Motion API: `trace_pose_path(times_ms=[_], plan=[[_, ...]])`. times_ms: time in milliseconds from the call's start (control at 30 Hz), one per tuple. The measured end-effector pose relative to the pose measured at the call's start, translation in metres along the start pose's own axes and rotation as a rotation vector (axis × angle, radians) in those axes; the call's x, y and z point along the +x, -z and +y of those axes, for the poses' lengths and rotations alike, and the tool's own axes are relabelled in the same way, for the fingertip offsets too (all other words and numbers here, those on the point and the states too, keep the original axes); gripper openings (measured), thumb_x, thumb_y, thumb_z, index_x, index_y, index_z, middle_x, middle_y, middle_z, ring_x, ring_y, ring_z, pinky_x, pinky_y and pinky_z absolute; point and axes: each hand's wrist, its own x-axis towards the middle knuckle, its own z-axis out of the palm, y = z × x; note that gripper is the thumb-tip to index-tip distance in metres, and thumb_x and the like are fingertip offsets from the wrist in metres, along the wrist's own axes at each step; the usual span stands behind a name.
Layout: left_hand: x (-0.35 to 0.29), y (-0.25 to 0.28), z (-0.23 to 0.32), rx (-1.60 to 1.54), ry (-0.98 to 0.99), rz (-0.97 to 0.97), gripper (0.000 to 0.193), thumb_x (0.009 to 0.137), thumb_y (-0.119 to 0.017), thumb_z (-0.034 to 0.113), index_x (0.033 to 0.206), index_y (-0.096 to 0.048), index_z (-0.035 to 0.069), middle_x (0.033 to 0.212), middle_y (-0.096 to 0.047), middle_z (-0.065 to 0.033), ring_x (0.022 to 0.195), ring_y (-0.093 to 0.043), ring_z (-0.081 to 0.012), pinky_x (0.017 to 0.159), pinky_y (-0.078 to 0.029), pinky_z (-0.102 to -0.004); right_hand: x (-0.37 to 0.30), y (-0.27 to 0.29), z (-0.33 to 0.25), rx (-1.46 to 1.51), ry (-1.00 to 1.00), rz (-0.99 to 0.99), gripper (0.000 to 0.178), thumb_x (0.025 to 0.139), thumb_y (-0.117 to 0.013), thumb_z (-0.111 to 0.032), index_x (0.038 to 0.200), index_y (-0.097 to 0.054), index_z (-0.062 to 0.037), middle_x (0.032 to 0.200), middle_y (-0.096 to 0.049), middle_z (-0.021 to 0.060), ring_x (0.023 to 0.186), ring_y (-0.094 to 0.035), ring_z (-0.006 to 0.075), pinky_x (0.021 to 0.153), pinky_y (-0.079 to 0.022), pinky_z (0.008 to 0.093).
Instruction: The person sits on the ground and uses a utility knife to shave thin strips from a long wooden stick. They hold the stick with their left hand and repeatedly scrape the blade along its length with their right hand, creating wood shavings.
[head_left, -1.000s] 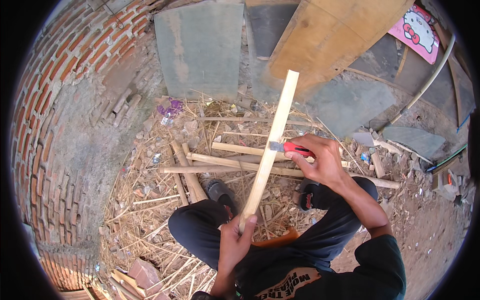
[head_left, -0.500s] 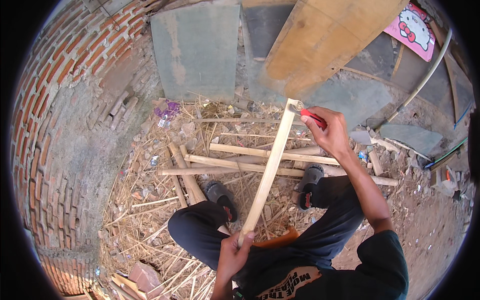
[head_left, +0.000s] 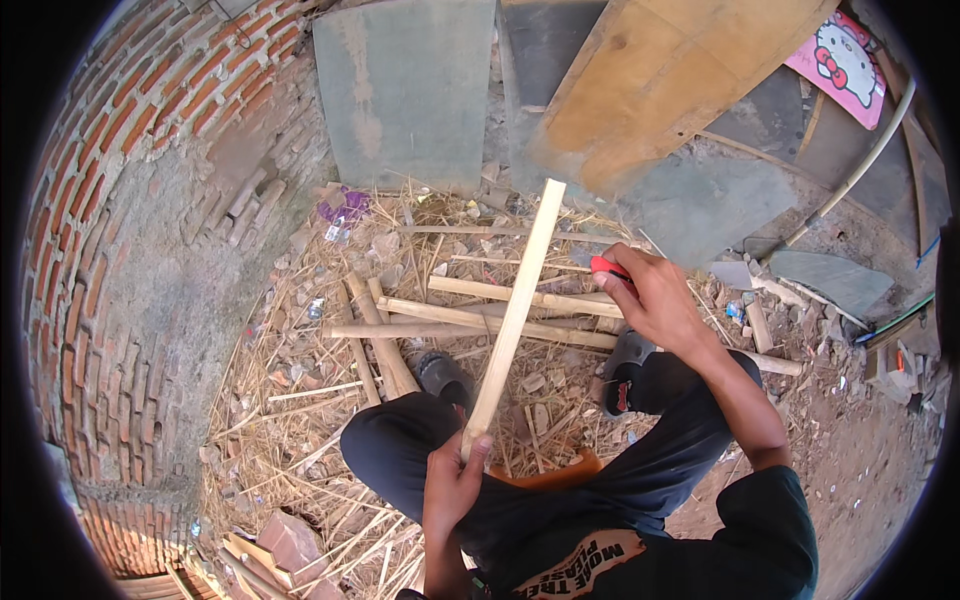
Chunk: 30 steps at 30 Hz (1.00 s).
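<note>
A long pale bamboo strip (head_left: 518, 305) slants up and away from my lap, its far end free in the air. Around its near end my left hand (head_left: 455, 480) is closed, thumb laid along the strip. My right hand (head_left: 655, 298) grips a red-handled knife (head_left: 612, 270), its short grey blade pointing left. Blade and strip are apart, the knife being to the right of the strip's upper half. Most of the handle is hidden in my fingers.
Several bamboo pieces (head_left: 490, 322) lie across each other between and beyond my feet, over straw-like shavings (head_left: 300, 440). A brick wall (head_left: 110, 300) rises on the left. Grey panels (head_left: 405, 100) and a brown board (head_left: 680, 80) lean at the back. Something orange (head_left: 560, 474) is beneath me.
My right hand has drawn the knife off the strip's far end and lower, toward me. The curled shaving there is gone. The strip has swung slightly left with my left hand.
</note>
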Motion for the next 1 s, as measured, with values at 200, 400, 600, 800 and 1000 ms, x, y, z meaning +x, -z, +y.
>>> trace_pose_path(times_ms=[200, 400, 600, 800, 1000], plan=[[0.016, -0.018, 0.031, -0.029, -0.062, -0.063, 0.031, 0.114, -0.069, 0.027, 0.12, -0.075, -0.003, 0.07, -0.067, -0.0078, 0.062, -0.056, -0.0094, 0.06, -0.046, -0.0334, -0.061, -0.05, -0.047, 0.198, 0.329, -0.015, 0.028, 0.1, -0.082, -0.031, 0.115, -0.075, -0.009, 0.092, -0.073, 0.01, 0.069, -0.074, 0.0324, 0.06, -0.059, 0.0425], [0.014, -0.024, 0.053, -0.081, -0.123, -0.053, 0.032, 0.115, -0.068, 0.029, 0.121, -0.075, -0.001, 0.074, -0.07, -0.006, 0.063, -0.058, -0.0099, 0.06, -0.048, -0.0334, -0.083, -0.075, -0.057, 0.231, 0.385, 0.036, 0.029, 0.096, -0.085, -0.032, 0.115, -0.076, -0.0123, 0.086, -0.068, 0.0057, 0.062, -0.072, 0.0288, 0.055, -0.057, 0.0409], [0.014, -0.025, 0.056, -0.074, -0.093, -0.057, 0.032, 0.115, -0.068, 0.03, 0.114, -0.075, -0.001, 0.071, -0.069, -0.0053, 0.061, -0.058, -0.0087, 0.058, -0.047, -0.0317, -0.089, -0.075, -0.058, 0.177, 0.408, 0.042, 0.03, 0.092, -0.088, -0.029, 0.113, -0.078, -0.0107, 0.083, -0.068, 0.0036, 0.06, -0.07, 0.0239, 0.054, -0.056, 0.0359], [0.013, -0.03, 0.055, -0.17, -0.081, -0.042, 0.033, 0.115, -0.068, 0.028, 0.104, -0.075, -0.002, 0.065, -0.063, -0.0005, 0.059, -0.054, -0.0052, 0.054, -0.042, -0.0306, -0.088, -0.064, -0.064, 0.137, 0.394, 0.058, 0.029, 0.092, -0.088, -0.031, 0.112, -0.078, -0.0121, 0.08, -0.067, 0.0032, 0.058, -0.069, 0.0234, 0.053, -0.056, 0.0361], [0.01, -0.029, 0.056, -0.133, -0.08, -0.042, 0.032, 0.115, -0.067, 0.027, 0.103, -0.075, -0.002, 0.063, -0.058, 0.001, 0.059, -0.048, -0.0046, 0.054, -0.04, -0.0307, -0.086, -0.06, -0.06, 0.136, 0.367, 0.073, 0.03, 0.093, -0.088, -0.033, 0.111, -0.079, -0.0116, 0.083, -0.07, 0.0049, 0.06, -0.071, 0.0253, 0.056, -0.058, 0.0375]])
